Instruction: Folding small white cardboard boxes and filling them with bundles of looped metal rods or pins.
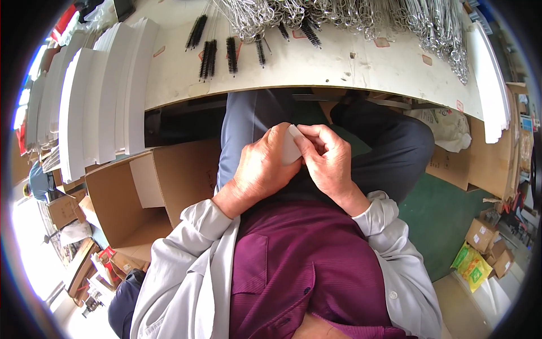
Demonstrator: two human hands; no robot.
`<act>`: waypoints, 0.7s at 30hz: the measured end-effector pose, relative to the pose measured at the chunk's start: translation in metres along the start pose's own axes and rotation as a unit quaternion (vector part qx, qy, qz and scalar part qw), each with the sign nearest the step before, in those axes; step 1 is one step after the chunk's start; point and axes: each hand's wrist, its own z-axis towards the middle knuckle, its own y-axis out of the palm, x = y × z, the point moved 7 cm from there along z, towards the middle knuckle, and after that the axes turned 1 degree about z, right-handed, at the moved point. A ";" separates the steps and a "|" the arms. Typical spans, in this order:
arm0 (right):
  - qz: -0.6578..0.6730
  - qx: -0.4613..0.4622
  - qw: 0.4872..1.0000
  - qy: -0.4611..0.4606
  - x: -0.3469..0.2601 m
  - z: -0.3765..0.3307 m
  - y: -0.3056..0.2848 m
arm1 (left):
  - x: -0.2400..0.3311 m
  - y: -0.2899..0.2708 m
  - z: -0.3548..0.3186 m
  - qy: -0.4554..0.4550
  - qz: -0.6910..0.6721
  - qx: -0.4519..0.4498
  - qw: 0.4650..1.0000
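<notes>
Above my lap, my left hand (262, 161) is closed around a small folded white card box (290, 148), its fingers wrapped behind it. My right hand (328, 158) pinches the box's upper edge between thumb and forefinger, with the other fingers curled in. Both hands meet at the box, just short of the table's front edge. My fingers hide part of the box, and I cannot tell whether anything is inside it. On the table beyond lie several black-bristled wire brushes (208, 59).
A large heap of looped wire brush handles (339, 14) covers the table's (316, 70) far side. Tall stacks of white card (107, 85) stand at left, another stack (490, 79) at right. An open cardboard box (127, 198) sits beside my left leg. My knees are under the table edge.
</notes>
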 end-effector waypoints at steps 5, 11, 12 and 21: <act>0.081 -0.013 0.995 0.054 0.005 0.004 -0.004 | 0.005 -0.003 -0.002 0.029 -0.007 0.026 0.999; 0.115 -0.021 0.988 0.104 0.008 0.006 -0.011 | 0.005 -0.002 -0.005 0.049 -0.013 0.039 0.998; 0.127 -0.022 0.985 0.113 0.010 0.006 -0.012 | 0.003 0.000 -0.005 0.033 -0.019 0.026 0.999; 0.102 0.004 0.991 0.088 0.007 0.004 -0.009 | 0.004 -0.002 -0.009 0.041 -0.004 0.032 0.999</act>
